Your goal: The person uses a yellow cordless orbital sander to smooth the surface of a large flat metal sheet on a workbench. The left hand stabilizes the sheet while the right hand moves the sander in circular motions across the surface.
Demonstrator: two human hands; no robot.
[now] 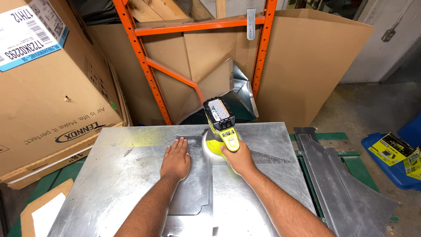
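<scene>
A large shiny metal sheet (pixel 131 175) lies flat on a green table. A smaller cut metal piece (pixel 193 193) rests on top of it. My left hand (pixel 176 159) lies flat, fingers together, pressing on that smaller piece. My right hand (pixel 239 158) grips the handle of a yellow-green cordless power tool (pixel 221 127) with a black battery pack on top. The tool's round base sits on the sheet just right of my left hand.
Cut metal strips (pixel 337 175) lie at the table's right edge. A big cardboard box (pixel 48 83) stands at left, an orange rack (pixel 149 66) and cardboard sheets behind. A folded metal duct piece (pixel 239 94) leans beyond the table. A blue bin (pixel 394 162) with yellow boxes sits right.
</scene>
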